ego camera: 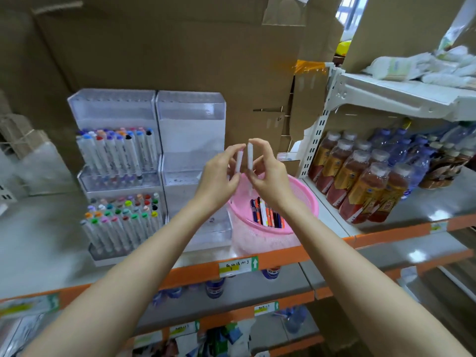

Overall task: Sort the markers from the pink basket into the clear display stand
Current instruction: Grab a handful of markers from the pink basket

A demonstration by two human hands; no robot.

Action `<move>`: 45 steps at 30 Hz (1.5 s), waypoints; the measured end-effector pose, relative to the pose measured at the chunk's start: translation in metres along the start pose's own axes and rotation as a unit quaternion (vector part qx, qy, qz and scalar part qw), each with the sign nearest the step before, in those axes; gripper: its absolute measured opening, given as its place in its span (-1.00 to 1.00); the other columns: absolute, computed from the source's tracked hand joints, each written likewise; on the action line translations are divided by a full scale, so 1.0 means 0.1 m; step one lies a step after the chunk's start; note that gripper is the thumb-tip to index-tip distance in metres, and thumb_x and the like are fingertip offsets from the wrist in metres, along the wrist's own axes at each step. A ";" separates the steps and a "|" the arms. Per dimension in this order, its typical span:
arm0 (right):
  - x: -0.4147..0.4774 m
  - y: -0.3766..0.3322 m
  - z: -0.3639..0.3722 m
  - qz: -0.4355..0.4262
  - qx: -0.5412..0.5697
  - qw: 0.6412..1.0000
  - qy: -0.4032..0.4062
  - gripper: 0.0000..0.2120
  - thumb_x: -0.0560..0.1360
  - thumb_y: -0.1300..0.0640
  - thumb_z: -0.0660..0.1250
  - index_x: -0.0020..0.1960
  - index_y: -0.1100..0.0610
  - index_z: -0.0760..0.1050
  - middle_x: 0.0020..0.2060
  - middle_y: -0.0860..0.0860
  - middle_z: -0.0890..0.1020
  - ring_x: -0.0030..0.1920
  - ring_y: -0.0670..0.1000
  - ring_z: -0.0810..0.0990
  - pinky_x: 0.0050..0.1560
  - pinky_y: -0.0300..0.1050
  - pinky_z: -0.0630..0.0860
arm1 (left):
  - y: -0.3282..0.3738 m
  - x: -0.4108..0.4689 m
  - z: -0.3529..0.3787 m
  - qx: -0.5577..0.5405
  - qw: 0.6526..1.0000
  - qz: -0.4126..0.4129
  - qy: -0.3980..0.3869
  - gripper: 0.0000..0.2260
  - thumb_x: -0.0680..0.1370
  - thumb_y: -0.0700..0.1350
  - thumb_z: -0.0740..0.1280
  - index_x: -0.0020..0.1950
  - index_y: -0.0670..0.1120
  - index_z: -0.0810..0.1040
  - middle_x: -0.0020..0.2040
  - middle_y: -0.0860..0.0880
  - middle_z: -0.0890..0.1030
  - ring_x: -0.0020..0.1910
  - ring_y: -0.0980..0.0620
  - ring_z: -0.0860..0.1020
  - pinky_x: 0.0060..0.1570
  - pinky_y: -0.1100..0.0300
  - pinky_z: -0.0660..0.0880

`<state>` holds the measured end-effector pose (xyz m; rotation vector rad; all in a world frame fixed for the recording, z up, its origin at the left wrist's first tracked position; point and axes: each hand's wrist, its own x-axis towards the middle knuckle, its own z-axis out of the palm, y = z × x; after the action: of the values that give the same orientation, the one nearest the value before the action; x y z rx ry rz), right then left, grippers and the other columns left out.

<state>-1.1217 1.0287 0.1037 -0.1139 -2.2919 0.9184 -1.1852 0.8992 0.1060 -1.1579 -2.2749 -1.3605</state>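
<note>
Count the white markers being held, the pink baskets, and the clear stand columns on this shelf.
White markers held: 2 (left marker, right marker)
Pink basket: 1
Clear stand columns: 2 (left column, right column)
Total: 5

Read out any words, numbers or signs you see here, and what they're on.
White up arrow, on the green end of the shelf tag.
The tag's printed text: too blurred to read.
Drink bottle labels: too blurred.
Lower shelf tags: too blurred.
</note>
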 end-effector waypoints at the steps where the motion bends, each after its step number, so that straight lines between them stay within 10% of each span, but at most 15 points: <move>1: 0.02 -0.10 0.06 -0.010 0.004 1.000 0.002 -0.42 0.43 0.34 0.36 0.36 0.00 0.29 -0.37 -0.08 0.51 -0.32 -0.08 0.55 -0.21 -0.18 0.51 | 0.00 -0.02 -0.13 0.001 1.000 0.002 0.010 -0.49 0.44 -0.32 0.36 0.35 0.01 0.44 -0.10 0.06 0.53 -0.16 0.07 0.57 -0.08 0.25 0.53; 9: 0.16 -0.82 0.60 -0.060 0.014 0.998 0.003 -0.43 0.43 0.30 0.40 0.37 0.02 0.31 -0.24 0.05 0.53 -0.30 0.00 0.58 -0.17 0.03 0.58 | -0.23 -0.13 -1.11 0.021 0.997 0.008 0.080 -0.49 0.46 -0.32 0.37 0.35 0.02 0.42 -0.06 0.00 0.54 -0.19 0.12 0.57 -0.19 0.55 0.43; 15: 0.31 -1.23 1.04 -0.074 0.013 0.997 0.018 -0.45 0.46 0.30 0.38 0.37 0.03 0.30 -0.25 -0.03 0.48 -0.28 0.01 0.58 -0.24 -0.10 0.52 | -0.52 -0.18 -1.62 0.037 0.994 -0.005 0.098 -0.50 0.48 -0.28 0.38 0.37 0.03 0.41 -0.02 -0.03 0.53 -0.13 0.04 0.57 -0.09 0.18 0.59; 19: 0.44 -1.41 1.27 -0.076 0.028 0.996 0.036 -0.44 0.45 0.32 0.37 0.38 0.05 0.30 -0.26 0.01 0.50 -0.27 0.02 0.57 -0.24 -0.10 0.53 | -0.65 -0.12 -1.81 0.028 0.993 0.005 0.115 -0.52 0.49 -0.28 0.39 0.36 0.04 0.41 -0.01 -0.04 0.54 -0.11 0.07 0.58 -0.12 0.41 0.51; 45: 0.81 -1.17 1.61 -0.054 0.050 0.997 0.028 -0.44 0.46 0.34 0.36 0.36 0.02 0.27 -0.16 0.11 0.53 -0.20 0.08 0.58 -0.16 0.07 0.59 | -0.97 0.20 -1.74 0.072 0.989 0.077 0.105 -0.52 0.44 -0.29 0.45 0.32 -0.04 0.45 -0.08 0.01 0.55 -0.16 0.14 0.56 -0.10 0.48 0.49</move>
<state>-1.2644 0.8711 0.1367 0.0263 -2.1742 0.9591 -1.3002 0.7411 0.1485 -1.0642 -2.0538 -1.1799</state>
